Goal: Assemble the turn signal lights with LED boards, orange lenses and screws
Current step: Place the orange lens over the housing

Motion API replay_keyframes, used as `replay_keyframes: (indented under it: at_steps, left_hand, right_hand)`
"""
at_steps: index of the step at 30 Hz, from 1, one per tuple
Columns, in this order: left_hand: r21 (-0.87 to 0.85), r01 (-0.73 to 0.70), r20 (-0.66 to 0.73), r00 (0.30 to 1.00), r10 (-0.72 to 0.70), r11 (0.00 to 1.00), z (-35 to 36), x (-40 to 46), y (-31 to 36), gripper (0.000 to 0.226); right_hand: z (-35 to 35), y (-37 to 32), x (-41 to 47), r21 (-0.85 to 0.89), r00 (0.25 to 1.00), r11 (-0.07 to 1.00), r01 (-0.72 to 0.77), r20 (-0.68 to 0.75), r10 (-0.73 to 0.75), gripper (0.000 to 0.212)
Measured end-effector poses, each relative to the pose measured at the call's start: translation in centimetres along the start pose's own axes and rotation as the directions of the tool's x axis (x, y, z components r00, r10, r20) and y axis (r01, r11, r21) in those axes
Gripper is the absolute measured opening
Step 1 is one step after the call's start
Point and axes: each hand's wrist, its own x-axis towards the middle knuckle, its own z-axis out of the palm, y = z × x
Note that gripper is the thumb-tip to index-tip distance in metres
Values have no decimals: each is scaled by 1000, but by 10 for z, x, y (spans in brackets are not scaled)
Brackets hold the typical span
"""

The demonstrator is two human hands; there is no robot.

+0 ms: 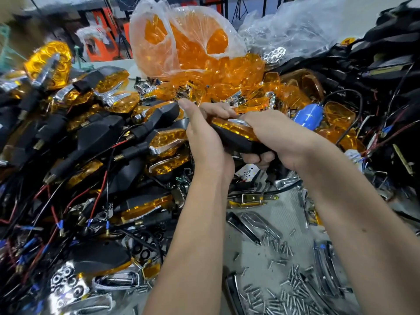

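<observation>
Hands meet mid-frame on one turn signal (236, 135): the left hand (204, 137) grips its front end, and the right hand (279, 137) wraps its black body. One bag (181, 42) of orange lenses sits behind it. Screws (286, 289), too many to count, lie on the surface (284, 214) below it, and finished lights (91, 123) are heaped to its left.

— Blurred at far left: finished lights (48, 64), smeared into orange and chrome streaks.
— Same for wires (27, 253) at lower left; ends impossible to trace.
— Hidden under right hand (276, 135) and left hand (204, 142): most of the held turn signal light (236, 135), only an orange strip and black body showing.
— LED board (247, 172) half covered by fingers. Forearms cut off by bottom edge.
— Screws (288, 289): heads too small to tell type.
</observation>
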Motion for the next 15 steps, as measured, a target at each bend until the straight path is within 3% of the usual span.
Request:
replay_keyframes:
  at_steps: [6,10,15]
  left_hand:
    - [-106,-7,29,1000,11,994,-3,2,8,75]
    - [30,-166,40,986,164,986,-6,6,10,70]
    - [225,-360,56,932,357,905,-4,8,15,68]
  right_hand:
    - [13,0,0,-19,995,996,-85,43,86,22]
    - [17,1,2,15,994,996,-92,67,91,21]
    - [17,4,5,53,982,992,-113,158,103,26]
